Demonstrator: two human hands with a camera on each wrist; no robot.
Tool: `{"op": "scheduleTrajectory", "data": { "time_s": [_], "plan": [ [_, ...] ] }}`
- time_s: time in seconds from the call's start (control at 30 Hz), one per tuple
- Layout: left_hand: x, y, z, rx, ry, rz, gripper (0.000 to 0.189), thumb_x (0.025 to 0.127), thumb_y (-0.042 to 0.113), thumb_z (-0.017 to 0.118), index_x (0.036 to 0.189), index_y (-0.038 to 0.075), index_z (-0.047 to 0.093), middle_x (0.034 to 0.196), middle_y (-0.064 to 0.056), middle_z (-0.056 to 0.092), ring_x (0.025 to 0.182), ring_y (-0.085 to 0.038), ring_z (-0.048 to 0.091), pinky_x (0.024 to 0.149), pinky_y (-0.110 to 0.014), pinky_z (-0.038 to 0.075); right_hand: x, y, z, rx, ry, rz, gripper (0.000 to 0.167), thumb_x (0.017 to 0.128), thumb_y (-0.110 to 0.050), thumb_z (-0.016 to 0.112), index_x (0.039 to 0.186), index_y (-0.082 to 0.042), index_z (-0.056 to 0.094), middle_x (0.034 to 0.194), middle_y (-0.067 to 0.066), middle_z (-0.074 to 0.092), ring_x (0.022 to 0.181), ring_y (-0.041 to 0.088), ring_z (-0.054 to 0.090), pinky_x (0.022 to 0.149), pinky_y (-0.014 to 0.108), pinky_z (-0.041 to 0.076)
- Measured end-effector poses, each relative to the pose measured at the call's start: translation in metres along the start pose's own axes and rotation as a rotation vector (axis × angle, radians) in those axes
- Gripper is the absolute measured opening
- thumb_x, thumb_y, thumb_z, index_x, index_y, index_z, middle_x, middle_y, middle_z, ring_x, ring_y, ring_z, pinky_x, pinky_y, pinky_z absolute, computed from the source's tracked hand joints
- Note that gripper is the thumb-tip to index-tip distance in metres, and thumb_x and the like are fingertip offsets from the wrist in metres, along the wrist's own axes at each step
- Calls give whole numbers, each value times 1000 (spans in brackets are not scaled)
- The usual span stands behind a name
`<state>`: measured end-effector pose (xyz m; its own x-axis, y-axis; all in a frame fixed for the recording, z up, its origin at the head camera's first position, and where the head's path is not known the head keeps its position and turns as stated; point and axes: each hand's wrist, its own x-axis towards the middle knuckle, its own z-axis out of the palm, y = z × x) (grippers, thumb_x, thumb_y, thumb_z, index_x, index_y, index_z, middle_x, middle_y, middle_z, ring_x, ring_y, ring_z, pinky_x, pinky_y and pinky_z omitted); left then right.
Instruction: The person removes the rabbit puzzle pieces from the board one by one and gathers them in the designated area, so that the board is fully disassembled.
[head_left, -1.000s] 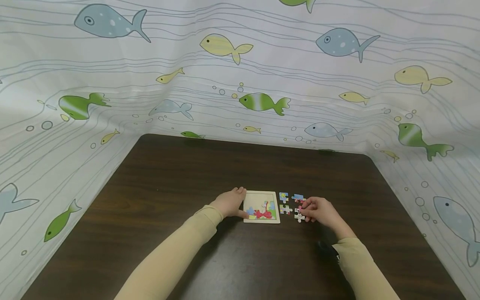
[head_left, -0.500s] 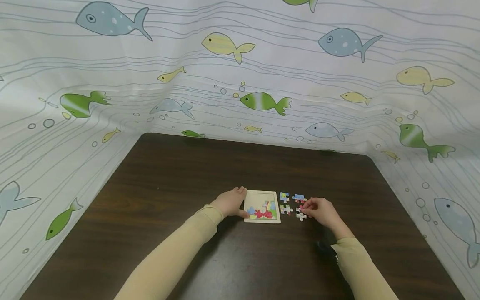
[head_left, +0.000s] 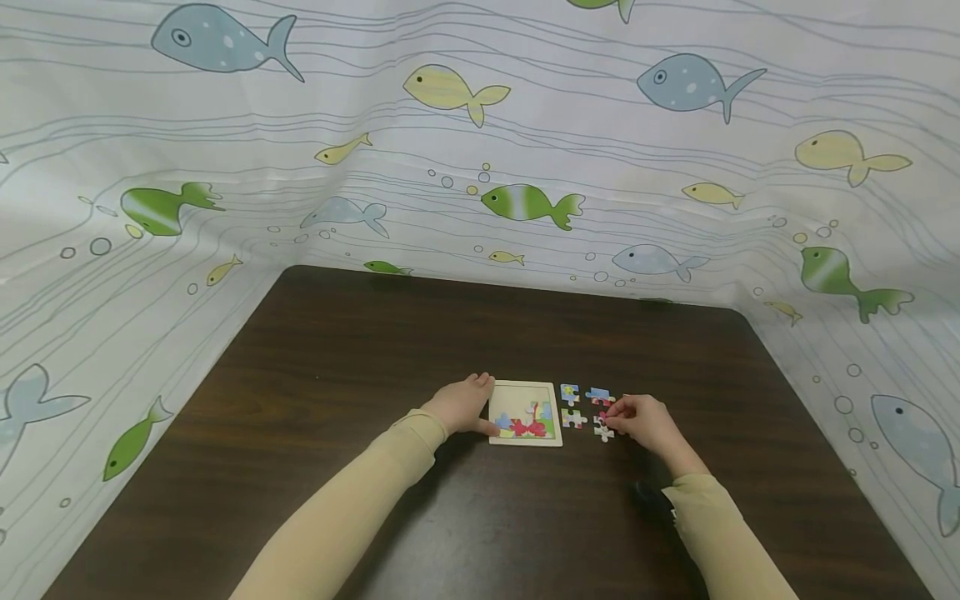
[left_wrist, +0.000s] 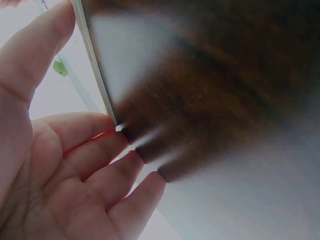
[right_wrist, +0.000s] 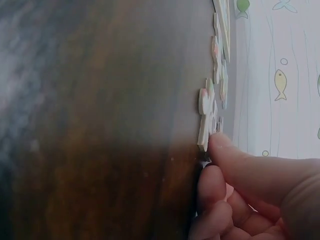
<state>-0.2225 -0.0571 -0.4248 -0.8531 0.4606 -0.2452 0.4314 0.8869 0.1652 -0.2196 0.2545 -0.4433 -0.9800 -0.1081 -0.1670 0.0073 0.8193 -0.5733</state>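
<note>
A square wooden puzzle tray point(head_left: 525, 387) lies on the dark table, its lower part filled with red, blue and green pieces. My left hand point(head_left: 459, 406) rests along the tray's left side, thumb near the lower corner and fingers at the upper one; in the left wrist view the thumb point(left_wrist: 50, 30) touches its edge. Right of the tray, my right hand point(head_left: 641, 421) pinches a white and red puzzle piece point(head_left: 603, 432) by its right side. In the right wrist view, the thumb tip point(right_wrist: 220, 142) meets that piece's edge; fingers partly hide it.
Three more loose pieces lie between tray and right hand: a blue one with yellow point(head_left: 570, 392), a blue and red one point(head_left: 598, 395), and a pale one point(head_left: 573, 418). A fish-print curtain point(head_left: 450, 167) surrounds the dark table point(head_left: 360, 333).
The piece at my right fingertips has shifted slightly right and away, turning a little. My left hand and the tray stay in place; the head view has drifted slightly.
</note>
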Motion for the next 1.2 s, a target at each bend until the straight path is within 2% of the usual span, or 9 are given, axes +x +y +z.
{"op": "scheduleTrajectory", "data": {
  "time_s": [0.23, 0.53, 0.73, 0.9, 1.2],
  "plan": [
    [1, -1, 1, 4, 3, 5, 89, 82, 51, 69, 145, -1, 35, 151, -15, 34, 139, -27, 33, 111, -36, 33, 1, 0, -1, 15, -4, 4, 13, 85, -15, 72, 89, -4, 69, 74, 3, 62, 63, 15, 53, 56, 28, 45],
    [-1, 0, -1, 1, 4, 4, 89, 81, 51, 69, 145, -1, 36, 150, -15, 35, 139, -27, 33, 110, -36, 34, 4, -2, -2, 30, 69, -57, 22, 83, -21, 74, 95, -2, 71, 80, 3, 66, 67, 14, 54, 58, 28, 45],
    [-1, 0, 0, 9, 0, 4, 89, 82, 52, 68, 146, 0, 34, 151, -15, 34, 139, -27, 33, 110, -35, 34, 5, -13, 2, 39, 55, -109, 24, 84, -23, 73, 98, -4, 72, 82, 4, 66, 70, 14, 56, 60, 27, 47],
    [-2, 0, -1, 11, 9, 10, 89, 82, 52, 68, 145, -1, 34, 151, -15, 34, 139, -27, 33, 110, -36, 35, 7, -25, 9, 23, 75, -122, 25, 83, -24, 74, 98, -4, 72, 82, 4, 65, 72, 15, 55, 61, 25, 46],
    [0, 1, 0, 0, 1, -3, 90, 81, 52, 69, 145, 0, 35, 151, -14, 35, 139, -26, 33, 110, -36, 34, 11, -44, 24, 30, 76, -174, 23, 83, -19, 74, 99, -2, 72, 76, 1, 62, 66, 13, 55, 58, 27, 46]
  ]
}}
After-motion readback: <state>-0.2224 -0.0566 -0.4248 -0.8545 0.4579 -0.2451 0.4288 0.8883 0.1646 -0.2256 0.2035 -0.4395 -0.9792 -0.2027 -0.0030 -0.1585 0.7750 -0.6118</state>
